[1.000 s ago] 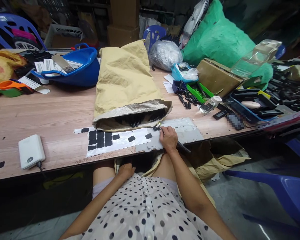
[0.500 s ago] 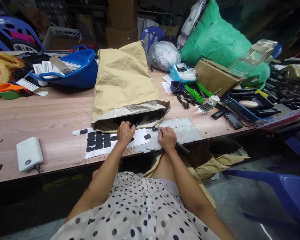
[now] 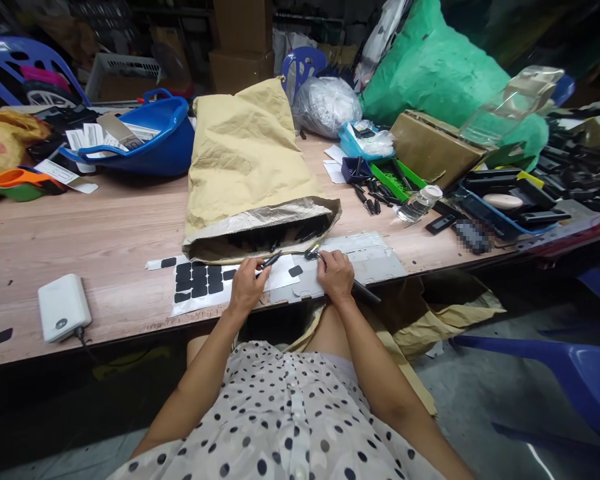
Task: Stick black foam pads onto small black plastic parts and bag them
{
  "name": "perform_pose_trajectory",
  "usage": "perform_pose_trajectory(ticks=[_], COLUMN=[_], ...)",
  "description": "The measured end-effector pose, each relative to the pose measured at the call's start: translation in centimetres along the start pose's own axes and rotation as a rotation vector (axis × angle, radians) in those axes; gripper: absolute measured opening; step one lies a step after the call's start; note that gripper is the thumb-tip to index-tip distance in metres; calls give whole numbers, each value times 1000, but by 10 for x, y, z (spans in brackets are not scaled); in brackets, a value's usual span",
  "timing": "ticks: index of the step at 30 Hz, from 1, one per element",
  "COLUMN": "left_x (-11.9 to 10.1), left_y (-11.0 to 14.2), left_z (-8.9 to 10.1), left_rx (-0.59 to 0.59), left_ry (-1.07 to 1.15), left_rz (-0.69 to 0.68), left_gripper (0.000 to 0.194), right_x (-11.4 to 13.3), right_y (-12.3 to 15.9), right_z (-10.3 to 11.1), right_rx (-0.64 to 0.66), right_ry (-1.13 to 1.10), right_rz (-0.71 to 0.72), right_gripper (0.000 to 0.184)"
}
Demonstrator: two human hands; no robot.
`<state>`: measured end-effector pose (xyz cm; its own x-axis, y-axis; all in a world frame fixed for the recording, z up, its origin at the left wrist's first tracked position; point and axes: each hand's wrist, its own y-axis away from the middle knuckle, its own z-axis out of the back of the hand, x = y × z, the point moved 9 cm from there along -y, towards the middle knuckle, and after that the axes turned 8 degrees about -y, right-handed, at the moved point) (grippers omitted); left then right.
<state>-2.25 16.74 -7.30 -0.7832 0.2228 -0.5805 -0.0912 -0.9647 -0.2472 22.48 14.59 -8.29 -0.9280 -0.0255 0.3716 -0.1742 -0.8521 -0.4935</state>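
Observation:
My left hand (image 3: 247, 285) is closed on a small slim black part (image 3: 270, 260), just in front of the open mouth of a tan paper sack (image 3: 245, 160). Dark pieces show inside the sack. In my right hand (image 3: 336, 275) is a small hammer (image 3: 366, 291); its shiny head points up and left, and the black handle sticks out below my palm. Under both hands lie a white sheet (image 3: 280, 275) with black rounded stickers (image 3: 199, 280) and a grey board (image 3: 365, 257).
On the left stand a white power bank (image 3: 64, 307) with a cable and a blue basin (image 3: 145, 150) of cartons. To the right are a green tray (image 3: 397, 179), a clear bottle (image 3: 420, 203), a cardboard box (image 3: 435, 150) and a blue tray (image 3: 505, 223) of black parts. A purple chair (image 3: 555, 373) stands at lower right.
My left hand has drawn back from the sack's mouth, and the black part in its fingers now shows clearly. My right hand with the hammer has stayed almost still.

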Motion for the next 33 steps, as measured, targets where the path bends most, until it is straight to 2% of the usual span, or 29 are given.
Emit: perform_pose_trajectory(ticks=[5, 9, 15, 17, 20, 25, 30, 33], left_x=[-11, -11, -10, -9, -8, -8, -9, -9], left_y=[20, 18, 15, 14, 14, 13, 13, 13], left_z=[-22, -27, -33, -33, -34, -35, -37, -37], left_rx=[109, 124, 162, 163, 167, 171, 176, 169], left_ry=[19, -35, -15, 10, 38, 65, 107, 121], left_rz=[-85, -65, -38, -31, -12, -13, -32, -32], left_gripper=[5, 13, 10, 11, 13, 13, 11, 8], right_x=[0, -2, -2, 8, 38, 83, 92, 92], right_y=[0, 0, -2, 2, 13, 32, 40, 43], right_z=[-1, 1, 5, 11, 20, 24, 31, 26], right_rx=[10, -17, 25, 22, 28, 120, 75, 91], right_ry=[-9, 10, -29, -100, -291, -493, -480, -452], right_rz=[0, 27, 35, 38, 100, 194, 203, 227], right_gripper=[25, 25, 25, 28, 34, 34, 35, 36])
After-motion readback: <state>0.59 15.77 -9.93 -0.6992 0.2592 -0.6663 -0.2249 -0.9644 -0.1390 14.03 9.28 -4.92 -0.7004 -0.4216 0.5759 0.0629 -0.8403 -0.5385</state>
